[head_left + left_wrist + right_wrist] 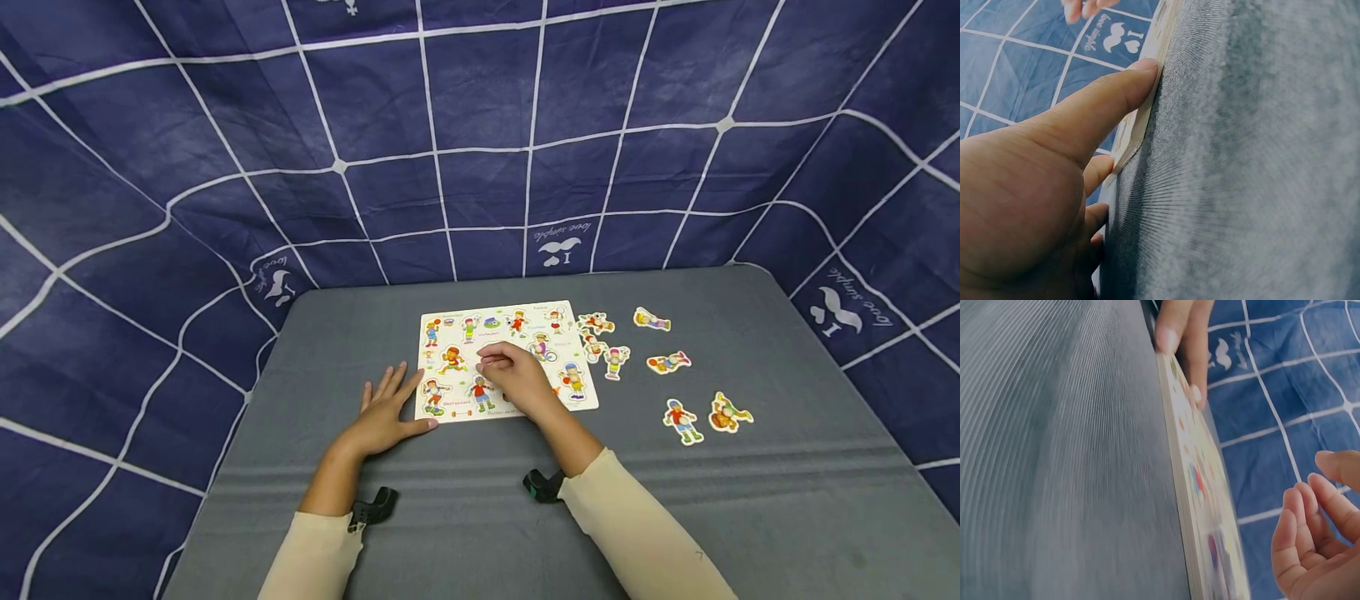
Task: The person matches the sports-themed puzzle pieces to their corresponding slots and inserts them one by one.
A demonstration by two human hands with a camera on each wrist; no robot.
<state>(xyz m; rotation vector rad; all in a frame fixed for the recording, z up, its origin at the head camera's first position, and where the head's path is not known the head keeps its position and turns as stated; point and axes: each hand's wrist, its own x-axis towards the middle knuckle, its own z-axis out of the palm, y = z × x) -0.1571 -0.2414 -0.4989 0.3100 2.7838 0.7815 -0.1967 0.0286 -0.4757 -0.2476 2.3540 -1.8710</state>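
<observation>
A white puzzle board (590, 398) with colourful cartoon sports figures lies flat on the grey table. At its left side my left hand (381, 423) rests with fingers spread. The left thumb (1125, 87) touches the board's near edge, and a fingertip meets its corner. Over the board's middle hovers my right hand (521, 382), hiding some pictures. In the right wrist view its fingers (1300, 531) are loosely bent, apart from the thumb, with nothing between them. Just past the board's right edge lie loose figure pieces (617, 363), some touching or overlapping one another.
Farther right on the grey table (810, 500) are more loose pieces: a figure in a red shirt (681, 422), a green-and-orange one (729, 413), and two lying sideways, one (668, 362) nearer than the other (652, 319). Blue gridded cloth (480, 192) hangs behind and at both sides.
</observation>
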